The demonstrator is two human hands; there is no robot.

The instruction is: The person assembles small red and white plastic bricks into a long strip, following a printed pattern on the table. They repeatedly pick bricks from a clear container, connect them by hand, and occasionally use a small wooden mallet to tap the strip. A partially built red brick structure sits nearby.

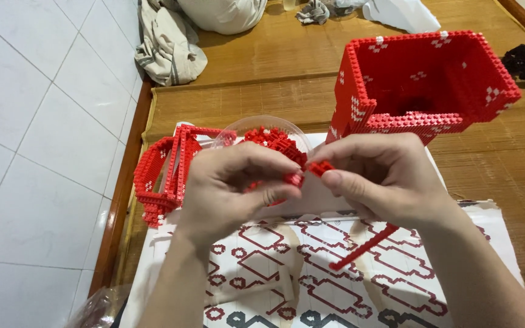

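Two tiny red building bricks meet at the centre of the scene, above the far edge of a printed sheet. The left brick (295,179) is a small, studded red block pinched between thumb and forefinger of the left hand (226,188), mostly hidden by the fingertips. The right brick piece (319,167) is a short, flat red bit, tilted slightly, gripped by the right hand (384,176). They lie just beside each other, nearly touching.

A white instruction sheet (311,285) with red outline diagrams lies under both hands.
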